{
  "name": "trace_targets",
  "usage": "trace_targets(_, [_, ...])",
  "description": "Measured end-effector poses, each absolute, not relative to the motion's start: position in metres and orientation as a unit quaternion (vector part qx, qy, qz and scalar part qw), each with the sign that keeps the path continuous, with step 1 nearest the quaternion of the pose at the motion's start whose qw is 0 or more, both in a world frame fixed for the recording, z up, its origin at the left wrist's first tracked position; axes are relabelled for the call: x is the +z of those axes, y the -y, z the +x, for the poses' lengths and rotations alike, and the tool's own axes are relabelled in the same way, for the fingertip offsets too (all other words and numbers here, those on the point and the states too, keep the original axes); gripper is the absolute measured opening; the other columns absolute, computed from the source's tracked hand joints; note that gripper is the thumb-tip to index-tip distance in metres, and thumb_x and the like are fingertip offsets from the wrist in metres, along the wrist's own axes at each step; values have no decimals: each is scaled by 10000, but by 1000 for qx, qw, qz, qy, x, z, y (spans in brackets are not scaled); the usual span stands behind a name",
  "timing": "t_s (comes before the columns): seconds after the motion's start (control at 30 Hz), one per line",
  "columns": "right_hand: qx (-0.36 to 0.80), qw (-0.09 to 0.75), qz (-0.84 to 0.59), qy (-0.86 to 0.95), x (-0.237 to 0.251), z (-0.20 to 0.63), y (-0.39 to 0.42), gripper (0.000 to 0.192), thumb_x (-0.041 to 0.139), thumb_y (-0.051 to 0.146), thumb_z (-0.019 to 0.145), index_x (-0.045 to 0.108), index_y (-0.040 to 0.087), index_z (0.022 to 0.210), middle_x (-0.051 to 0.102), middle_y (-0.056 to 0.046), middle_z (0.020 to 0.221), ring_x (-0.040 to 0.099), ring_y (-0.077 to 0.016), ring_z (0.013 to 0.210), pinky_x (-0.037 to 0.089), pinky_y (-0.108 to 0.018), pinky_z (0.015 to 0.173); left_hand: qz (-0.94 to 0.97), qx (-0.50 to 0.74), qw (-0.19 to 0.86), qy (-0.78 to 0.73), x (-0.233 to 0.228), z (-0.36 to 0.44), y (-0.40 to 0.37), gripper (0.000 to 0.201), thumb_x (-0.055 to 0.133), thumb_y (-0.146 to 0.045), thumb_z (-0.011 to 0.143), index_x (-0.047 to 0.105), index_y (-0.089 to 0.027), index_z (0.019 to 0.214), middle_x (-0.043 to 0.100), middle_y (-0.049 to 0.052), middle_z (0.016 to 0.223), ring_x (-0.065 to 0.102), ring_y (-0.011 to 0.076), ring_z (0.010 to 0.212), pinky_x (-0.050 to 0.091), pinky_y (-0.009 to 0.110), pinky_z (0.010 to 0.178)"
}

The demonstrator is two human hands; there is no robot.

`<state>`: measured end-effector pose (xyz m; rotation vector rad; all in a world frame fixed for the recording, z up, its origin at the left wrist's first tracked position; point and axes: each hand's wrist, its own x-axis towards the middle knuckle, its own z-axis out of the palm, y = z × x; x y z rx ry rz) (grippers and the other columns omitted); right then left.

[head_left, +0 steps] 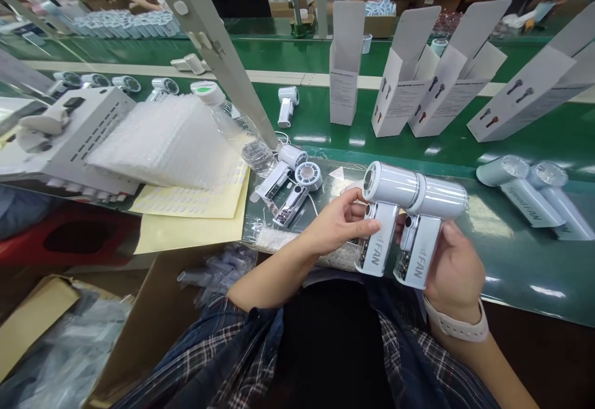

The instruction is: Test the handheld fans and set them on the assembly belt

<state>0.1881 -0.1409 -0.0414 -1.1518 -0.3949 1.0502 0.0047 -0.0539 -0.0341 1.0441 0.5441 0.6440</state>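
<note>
Two light-blue handheld fans are held up side by side, their round heads almost end to end. My left hand (341,220) grips the left handheld fan (393,184) by its handle, thumb across the front. Around the handle of the right handheld fan (444,197) my right hand (458,263) is closed, with most of its fingers hidden behind. Both handles carry "FAN" lettering and a dark see-through section. On the bench to the left lie two more fans (308,175) with a white cable. Two wrapped fans (532,201) marked "Speed FAN" rest at the right.
Open white boxes (344,68) stand along the green conveyor (316,127), near a single fan (287,108). Left are a slanted metal post (223,56), a water bottle (242,136), stacked clear bags (171,139) and yellow sticker sheets (195,226). Below sits a carton (144,322). Co-workers work opposite.
</note>
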Motion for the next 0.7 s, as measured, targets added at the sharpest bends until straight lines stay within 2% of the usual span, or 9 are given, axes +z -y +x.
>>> trace_targets(0.07, [454, 691, -509, 239, -44, 191, 145, 304, 771, 492, 892, 755, 250, 1076, 823, -56, 986, 802, -297, 903, 672, -498, 861, 533, 307, 738, -278, -31, 3, 52, 644, 940, -478, 776, 639, -181, 1261, 797, 92, 1050, 777, 251, 987, 590, 338, 851])
trace_targets(0.13, [420, 668, -516, 332, -45, 195, 147, 361, 878, 423, 830, 734, 259, 1118, 826, -70, 1046, 797, -334, 1053, 641, -545, 994, 601, 321, 670, -295, -29, 2, 50, 561, 930, -385, 758, 713, -166, 1228, 804, 106, 1115, 768, 279, 1056, 598, 373, 918])
trace_targets(0.23, [384, 618, -501, 469, -44, 200, 148, 550, 978, 281, 745, 673, 276, 1203, 781, -113, 1340, 700, -366, 1348, 547, -581, 1172, 692, 350, 572, -266, -30, 0, 45, 356, 866, -303, 818, 796, -168, 1140, 809, 135, 1238, 731, 336, 1260, 561, 467, 1116])
trace_targets(0.3, [372, 597, -477, 527, -44, 201, 148, 549, 958, 249, 777, 639, 284, 1223, 683, -132, 1530, 604, -372, 1482, 483, -612, 1237, 743, 379, 498, -238, -35, -1, 41, 275, 789, -289, 924, 812, -209, 1186, 795, 125, 1331, 656, 332, 1420, 452, 533, 1259])
trace_targets(0.37, [350, 595, -459, 559, -46, 202, 147, 493, 915, 232, 822, 628, 286, 1219, 643, -131, 1583, 559, -367, 1529, 458, -625, 1256, 791, 413, 396, -218, -41, -2, 39, 221, 721, -286, 1011, 812, -259, 1211, 799, 89, 1344, 614, 301, 1482, 322, 585, 1342])
trace_targets(0.43, [321, 602, -444, 581, -49, 202, 146, 467, 869, 193, 851, 632, 288, 1242, 645, -114, 1584, 544, -353, 1545, 440, -625, 1274, 825, 443, 293, -189, -48, -3, 37, 205, 682, -283, 1058, 806, -284, 1221, 812, 60, 1319, 615, 266, 1481, 260, 588, 1370])
trace_targets(0.53, [280, 608, -416, 616, -52, 202, 145, 463, 795, 137, 881, 639, 300, 1285, 653, -70, 1581, 547, -330, 1544, 399, -625, 1311, 836, 488, 201, -148, -53, -3, 37, 200, 661, -269, 1076, 799, -274, 1221, 822, 48, 1293, 603, 217, 1487, 321, 514, 1362])
trace_targets(0.7, [272, 609, -390, 635, -52, 204, 145, 514, 783, 100, 861, 650, 307, 1312, 677, -38, 1555, 586, -311, 1507, 422, -591, 1308, 835, 509, 159, -132, -51, -2, 38, 194, 685, -222, 1056, 792, -242, 1216, 826, 59, 1260, 604, 215, 1481, 424, 477, 1318])
